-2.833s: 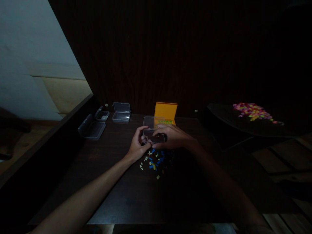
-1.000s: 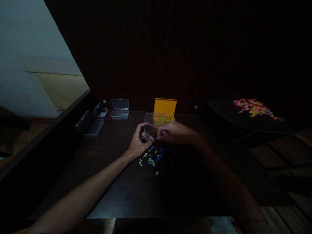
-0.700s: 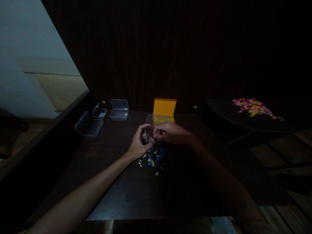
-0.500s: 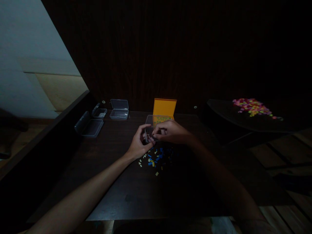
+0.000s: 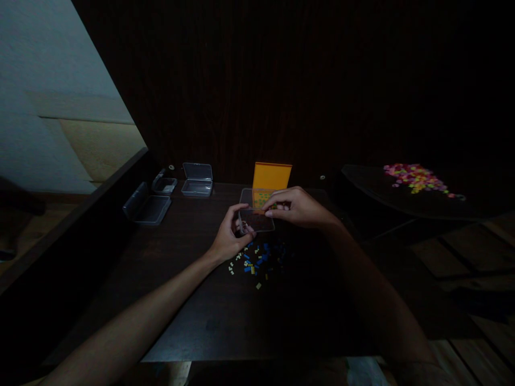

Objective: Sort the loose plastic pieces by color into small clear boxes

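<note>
My left hand [image 5: 230, 238] grips a clear plastic box [image 5: 263, 230] by its left side, thumb at the near edge and fingers round the far side. The box is tilted toward me above the table. At its far right corner is my right hand [image 5: 295, 208], its fingertips closed together; what they hold, if anything, is too small and dark to make out. Right behind the hands stands an orange case [image 5: 272, 176] with its lid up and small green pieces inside, partly covered by my right hand. Small blue, yellow and cream building bricks [image 5: 259, 261] lie scattered just below the box.
Three open clear plastic boxes stand at the left: one at the back [image 5: 197, 187], a small one [image 5: 166, 185] and a larger one [image 5: 155, 210]. A heap of pink, red and yellow pieces [image 5: 418, 178] lies on a dark surface at the right. A dark panel rises behind the table.
My right hand has drawn back from inside the clear box, moving right and slightly away to its far right corner. My left hand keeps holding the box in the same place.
</note>
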### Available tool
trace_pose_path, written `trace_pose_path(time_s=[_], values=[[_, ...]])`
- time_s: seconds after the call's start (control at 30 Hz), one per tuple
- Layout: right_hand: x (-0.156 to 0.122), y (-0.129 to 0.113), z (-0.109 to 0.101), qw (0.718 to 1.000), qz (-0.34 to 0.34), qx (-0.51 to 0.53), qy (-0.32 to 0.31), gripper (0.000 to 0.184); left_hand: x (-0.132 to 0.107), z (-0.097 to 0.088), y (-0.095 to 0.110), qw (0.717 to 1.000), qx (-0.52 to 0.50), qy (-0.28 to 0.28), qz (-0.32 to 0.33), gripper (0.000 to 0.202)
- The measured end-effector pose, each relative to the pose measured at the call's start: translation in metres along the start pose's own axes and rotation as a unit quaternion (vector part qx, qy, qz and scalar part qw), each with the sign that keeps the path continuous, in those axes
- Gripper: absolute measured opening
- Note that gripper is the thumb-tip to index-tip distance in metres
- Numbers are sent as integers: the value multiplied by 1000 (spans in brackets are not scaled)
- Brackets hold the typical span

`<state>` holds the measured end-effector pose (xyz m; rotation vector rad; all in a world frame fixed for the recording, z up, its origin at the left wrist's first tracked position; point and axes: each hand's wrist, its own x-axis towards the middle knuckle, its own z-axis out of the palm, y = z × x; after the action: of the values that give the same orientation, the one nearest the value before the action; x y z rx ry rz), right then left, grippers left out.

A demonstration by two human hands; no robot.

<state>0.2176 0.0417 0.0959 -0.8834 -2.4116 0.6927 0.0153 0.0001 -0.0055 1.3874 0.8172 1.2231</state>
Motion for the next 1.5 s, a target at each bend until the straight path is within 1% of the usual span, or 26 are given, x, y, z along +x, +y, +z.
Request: trace_pose_path(time_s=[0.1,0.33,0.47,0.6,0.93,1.07,1.13,1.23,1.33,1.43,1.5], values=[[-2,-1,-4,1000,12,-8,-17,17,0,0,2,1000,1,2,-6,64],[-2,-2,-1,999,23,-29,1,15,0,0,0,1000,-9,4,-6,64],[-2,0,-1,999,25,-36,-12,19,0,-1,-1,1000,-2,-1,-9,64],[-1,2,0,998,44,-41,-33,22,0,-2,-2,1000,5,1,-13,64],[7,1,18,991,73,-64,-89,22,1,-4,-5,1000,6,-1,-5,66],[8,1,26,990,86,-50,-104,20,1,-3,-3,1000,-1,-5,-5,67],[9,2,29,991,78,-36,-106,19,1,-3,-2,1000,0,-4,-6,66],[10,3,34,993,50,-16,-109,18,2,-3,-1,1000,2,-2,-4,65],[10,3,38,995,26,-12,-95,15,2,-2,-1,1000,6,-2,-1,65],[10,4,42,996,21,-15,-80,13,2,-1,-1,1000,3,-5,1,64],[11,5,43,996,20,-11,-82,13,2,-1,-1,1000,-2,-12,-1,65]])
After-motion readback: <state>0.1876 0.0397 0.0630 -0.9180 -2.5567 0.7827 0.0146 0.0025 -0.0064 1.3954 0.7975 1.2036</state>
